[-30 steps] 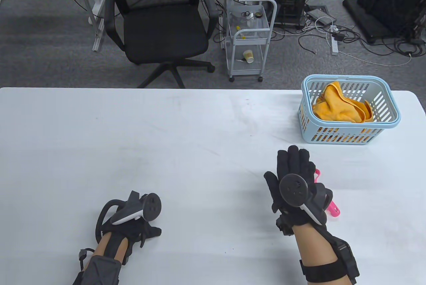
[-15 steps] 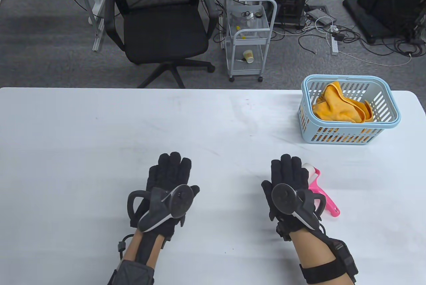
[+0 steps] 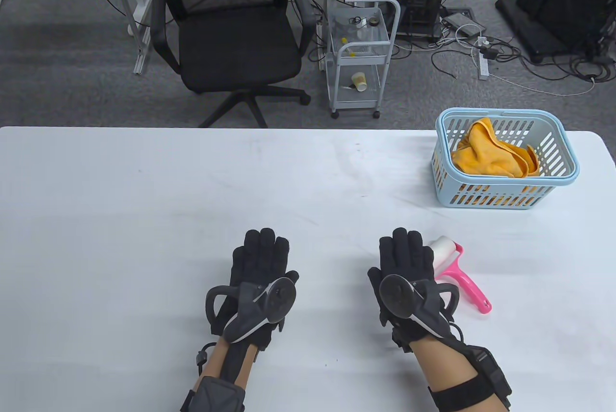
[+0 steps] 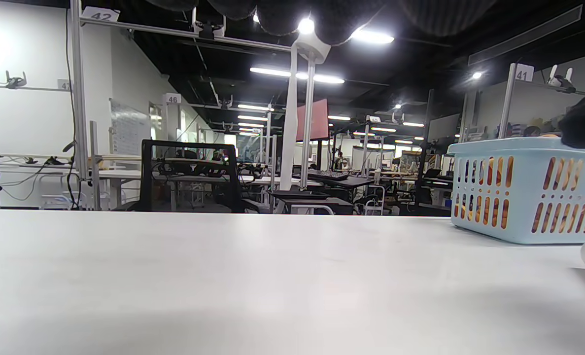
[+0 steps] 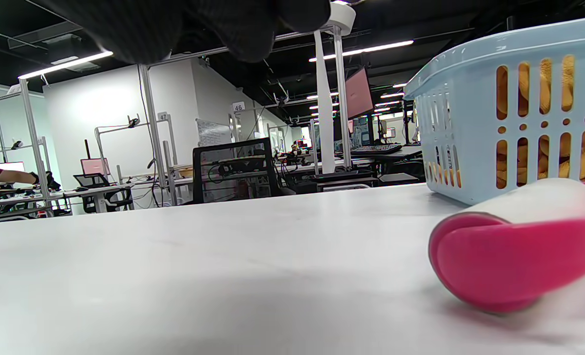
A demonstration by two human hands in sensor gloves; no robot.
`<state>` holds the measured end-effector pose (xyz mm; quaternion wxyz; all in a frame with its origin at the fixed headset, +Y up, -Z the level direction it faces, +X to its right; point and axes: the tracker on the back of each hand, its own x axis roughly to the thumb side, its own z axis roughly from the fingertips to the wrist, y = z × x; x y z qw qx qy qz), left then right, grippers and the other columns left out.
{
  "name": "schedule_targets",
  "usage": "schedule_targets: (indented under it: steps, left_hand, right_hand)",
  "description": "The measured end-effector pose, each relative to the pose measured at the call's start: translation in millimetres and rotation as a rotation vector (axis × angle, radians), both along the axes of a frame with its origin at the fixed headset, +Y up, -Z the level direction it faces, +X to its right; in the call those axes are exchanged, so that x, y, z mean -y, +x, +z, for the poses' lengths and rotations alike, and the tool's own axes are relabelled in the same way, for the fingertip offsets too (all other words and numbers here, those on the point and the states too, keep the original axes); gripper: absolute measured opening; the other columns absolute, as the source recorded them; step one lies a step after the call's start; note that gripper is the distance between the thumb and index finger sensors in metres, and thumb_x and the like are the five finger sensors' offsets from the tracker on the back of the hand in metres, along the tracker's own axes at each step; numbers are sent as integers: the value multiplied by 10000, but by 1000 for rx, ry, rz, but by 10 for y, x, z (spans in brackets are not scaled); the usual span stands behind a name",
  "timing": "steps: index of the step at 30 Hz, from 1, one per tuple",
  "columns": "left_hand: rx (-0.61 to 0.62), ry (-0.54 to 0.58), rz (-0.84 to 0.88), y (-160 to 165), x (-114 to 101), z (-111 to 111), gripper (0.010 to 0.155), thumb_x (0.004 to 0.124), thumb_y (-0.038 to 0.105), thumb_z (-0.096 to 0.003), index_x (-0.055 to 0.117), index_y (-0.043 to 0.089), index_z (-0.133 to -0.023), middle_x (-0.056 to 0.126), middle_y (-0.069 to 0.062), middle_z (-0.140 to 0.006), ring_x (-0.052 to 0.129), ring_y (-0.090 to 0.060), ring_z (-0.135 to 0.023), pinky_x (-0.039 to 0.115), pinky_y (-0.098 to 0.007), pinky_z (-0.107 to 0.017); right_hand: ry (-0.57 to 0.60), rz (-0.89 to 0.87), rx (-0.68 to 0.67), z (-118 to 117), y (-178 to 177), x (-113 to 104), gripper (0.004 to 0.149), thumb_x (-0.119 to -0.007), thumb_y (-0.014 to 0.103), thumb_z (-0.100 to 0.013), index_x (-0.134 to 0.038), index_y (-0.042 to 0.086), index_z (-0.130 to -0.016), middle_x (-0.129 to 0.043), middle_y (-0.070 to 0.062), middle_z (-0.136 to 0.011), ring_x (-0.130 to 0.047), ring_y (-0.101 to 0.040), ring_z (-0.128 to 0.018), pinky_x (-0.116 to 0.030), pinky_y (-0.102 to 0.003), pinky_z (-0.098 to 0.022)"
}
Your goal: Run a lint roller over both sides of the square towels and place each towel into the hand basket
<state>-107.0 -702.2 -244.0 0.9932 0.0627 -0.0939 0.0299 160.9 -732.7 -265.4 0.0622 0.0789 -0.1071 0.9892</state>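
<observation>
Both gloved hands lie flat on the white table [image 3: 144, 200], palms down, fingers straight. My left hand [image 3: 260, 258] holds nothing. My right hand [image 3: 402, 258] is empty too, just left of the pink lint roller [image 3: 457, 270], which lies on the table with its white roll pointing away; in the right wrist view the lint roller [image 5: 514, 246] fills the lower right. The light blue hand basket [image 3: 553, 142] stands at the back right with an orange towel [image 3: 491, 152] crumpled inside. In the left wrist view the basket [image 4: 524, 192] sits at the right.
Past the table's far edge stand a black office chair [image 3: 231, 41] and a small white cart [image 3: 358, 56]. Cables and dark equipment lie on the floor at the back right.
The left hand came up from the near edge and flattened on the table. The right hand slid left and back off the lint roller, which now lies uncovered.
</observation>
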Motion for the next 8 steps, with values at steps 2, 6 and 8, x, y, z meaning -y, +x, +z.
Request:
schedule_targets:
  steps: [2,6,8]
  left_hand:
    - [5,6,9,0,-6,10,619,542,502,-516,456,265,-1082,316,-95,-1197,280,-402,-1102,400,-588,-743]
    - [-2,0,5,-5,3,4,617,542,499,-518,458,262,-1081,320,-96,-1196,282,-401,-1101,401,-588,-742]
    - [-2,-4,-2,0,12,0,618,542,499,-517,460,261,-1081,320,-97,-1196,284,-401,-1101,402,-588,-742]
  right_hand:
    - [-4,3,0,-3,-7,13,659,-627,476,-555,-495,114,-1090,-340,-170,-1138,-232,-448,-1007,-394,-625,-683]
    - [-27,8,5,-19,-3,52,660,-628,477,-554,-497,114,-1090,-344,-170,-1138,-233,-449,-1007,-395,-625,-682]
    - [-30,6,7,-22,1,56,661,-628,476,-554,-496,112,-1090,-343,-172,-1138,-235,-450,-1006,-394,-625,-682]
